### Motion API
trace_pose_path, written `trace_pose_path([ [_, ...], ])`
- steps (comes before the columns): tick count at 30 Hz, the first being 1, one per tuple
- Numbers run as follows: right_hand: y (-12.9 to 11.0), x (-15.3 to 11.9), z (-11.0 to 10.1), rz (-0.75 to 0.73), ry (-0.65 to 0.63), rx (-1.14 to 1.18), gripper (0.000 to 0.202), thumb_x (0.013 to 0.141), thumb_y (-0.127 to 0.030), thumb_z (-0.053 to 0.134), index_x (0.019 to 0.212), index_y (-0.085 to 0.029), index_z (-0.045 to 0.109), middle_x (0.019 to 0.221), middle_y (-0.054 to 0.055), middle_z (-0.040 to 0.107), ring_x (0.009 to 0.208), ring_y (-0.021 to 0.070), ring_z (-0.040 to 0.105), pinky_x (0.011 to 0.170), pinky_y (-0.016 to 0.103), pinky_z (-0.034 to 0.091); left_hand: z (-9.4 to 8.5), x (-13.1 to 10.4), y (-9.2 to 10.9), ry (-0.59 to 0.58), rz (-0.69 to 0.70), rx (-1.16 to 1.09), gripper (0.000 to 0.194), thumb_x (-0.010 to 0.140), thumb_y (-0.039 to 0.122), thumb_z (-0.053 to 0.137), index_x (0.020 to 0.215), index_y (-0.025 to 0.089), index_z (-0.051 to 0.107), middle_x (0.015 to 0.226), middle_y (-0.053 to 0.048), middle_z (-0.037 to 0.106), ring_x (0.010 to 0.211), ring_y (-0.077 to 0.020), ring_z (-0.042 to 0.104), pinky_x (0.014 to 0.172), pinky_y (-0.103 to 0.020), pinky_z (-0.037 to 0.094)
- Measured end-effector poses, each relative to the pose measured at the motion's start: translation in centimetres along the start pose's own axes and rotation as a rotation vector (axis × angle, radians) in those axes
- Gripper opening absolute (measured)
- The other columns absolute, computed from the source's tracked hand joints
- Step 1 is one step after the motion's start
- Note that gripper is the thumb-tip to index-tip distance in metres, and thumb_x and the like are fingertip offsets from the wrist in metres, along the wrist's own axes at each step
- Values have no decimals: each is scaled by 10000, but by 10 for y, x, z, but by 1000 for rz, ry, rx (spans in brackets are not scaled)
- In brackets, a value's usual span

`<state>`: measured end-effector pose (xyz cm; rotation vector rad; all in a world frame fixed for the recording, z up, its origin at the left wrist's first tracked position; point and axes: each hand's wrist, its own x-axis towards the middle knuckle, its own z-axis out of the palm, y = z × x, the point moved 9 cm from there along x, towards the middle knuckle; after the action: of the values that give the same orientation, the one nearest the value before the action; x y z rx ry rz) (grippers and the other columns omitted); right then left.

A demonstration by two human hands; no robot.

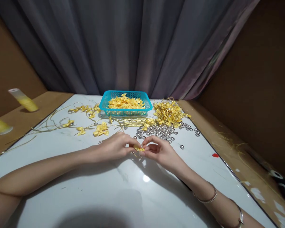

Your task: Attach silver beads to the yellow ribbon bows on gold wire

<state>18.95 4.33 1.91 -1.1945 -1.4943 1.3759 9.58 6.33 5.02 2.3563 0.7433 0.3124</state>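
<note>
My left hand (116, 146) and my right hand (158, 149) meet above the middle of the white tabletop, fingertips nearly touching. Pinched between them is a small yellow ribbon bow (139, 148), with thin golden cord by it; the fingers hide part of both. Just beyond my fingers lies a spread of silver teardrop-shaped rings (160, 131). Golden cords (133, 122) stretch sideways behind my hands, and a few loose yellow bows (101, 129) rest past my left hand.
A turquoise basket (125, 112) full of yellow bows stands at the back. Right of it is a heap of bows with cords (168, 112). Yellow spools (26, 100) are at the left edge, scissors (281, 182) at the far right. A grey curtain (118, 44) hangs behind.
</note>
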Motion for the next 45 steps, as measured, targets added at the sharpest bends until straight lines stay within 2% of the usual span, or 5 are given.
trace_pose_path([
  [18, -40, -21, 7, -613, 227, -699, 244, 794, -10, 423, 929, -154, 565, 877, 80, 630, 810, 167, 605, 692, 281, 491, 0, -5, -17, 166, -231, 105, 293, 810, 197, 465, 1100, 182, 511, 657, 16, 653, 568, -139, 557, 577, -249, 369],
  [28, -39, -13, 1, -428, 177, -482, 170, 783, -70, 490, 812, -201, 594, 770, 18, 627, 684, 134, 596, 640, 265, 491, 24, 4, -30, -311, -309, -624, 322, 839, 458, 506, 896, 156, 601, 878, -53, 632, 754, -138, 560, 610, -231, 401],
  [34, -27, -9, -3, -321, 183, -357, 96, 794, -132, 511, 812, -185, 590, 818, 35, 616, 651, 127, 633, 605, 257, 515, 43, 4, -39, -307, -408, -890, 304, 688, 308, 711, 908, 143, 579, 820, -33, 599, 706, -123, 530, 578, -237, 360],
  [41, -18, -7, -11, -171, 221, -209, 91, 810, -221, 537, 818, -172, 613, 777, 34, 641, 638, 140, 637, 593, 264, 522, 42, 6, -38, -209, -272, -645, 580, 587, 205, 783, 1079, 187, 477, 952, -36, 538, 933, -178, 496, 788, -309, 374],
  [45, -10, -4, -10, -86, 194, -17, 159, 816, -291, 545, 834, -163, 639, 843, 52, 649, 721, 159, 648, 653, 290, 543, 55, 2, -28, -301, -311, -970, 644, 642, 142, 733, 1118, 230, 307, 956, -21, 549, 787, -143, 578, 745, -335, 425],
])
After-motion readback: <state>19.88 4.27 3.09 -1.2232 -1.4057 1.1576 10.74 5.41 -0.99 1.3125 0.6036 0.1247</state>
